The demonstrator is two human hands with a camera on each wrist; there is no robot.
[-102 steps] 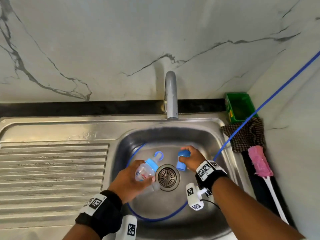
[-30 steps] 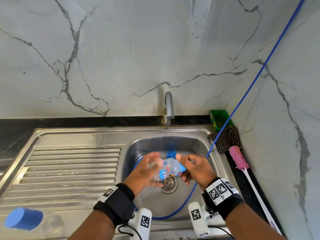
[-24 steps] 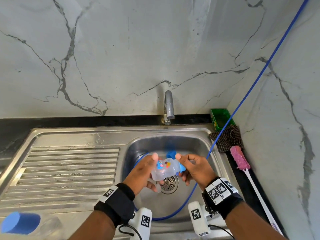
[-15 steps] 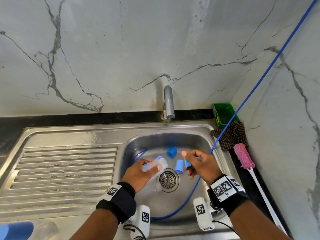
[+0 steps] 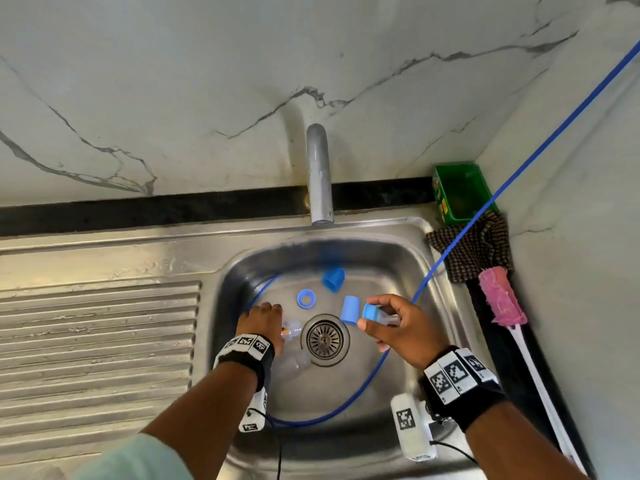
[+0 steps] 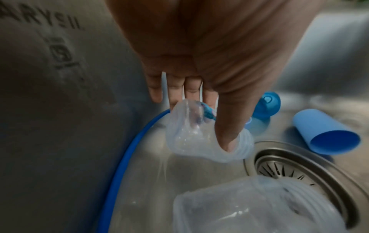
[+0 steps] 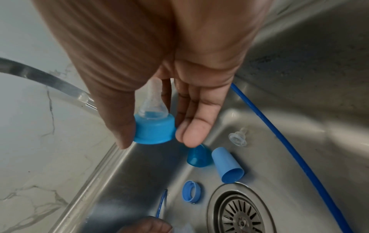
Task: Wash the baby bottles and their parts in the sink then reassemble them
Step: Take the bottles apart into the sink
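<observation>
Left hand: the left hand (image 5: pixel 260 318) reaches down to the sink (image 5: pixel 381 434) floor, left of the drain (image 5: pixel 325 339), palm down; fingers (image 6: pixel 173 93) and thumb pinch a clear bottle body (image 6: pixel 199 134).
Clear bottle body: lies nearly flat on the basin floor, long axis left to right, threaded open neck toward the drain, thumb tip pressed at that neck.
Second clear bottle: a second clear bottle (image 6: pixel 249 206) lies loose nearer the person, beside the drain, its threaded neck toward the drain.
Blue ring: a blue ring (image 5: pixel 306 298) rests on the basin floor behind the drain, apart from both hands.
Blue caps: a translucent blue cap (image 5: pixel 334 278) lies near the back wall; an opaque blue cap (image 5: pixel 349 309) lies on its side just right of the drain, open end toward the drain.
Right hand: the right hand (image 5: pixel 398 327) is held above the basin right of the drain, thumb and fingers (image 7: pixel 189 132) gripping a blue collar with teat (image 7: pixel 153 130).
Collar with teat: long axis runs back toward the palm, teat tip toward the palm, collar's open end outward.
Loose teat: a loose clear teat (image 7: pixel 237 138) lies on the basin floor near the blue hose (image 7: pixel 289 149).
</observation>
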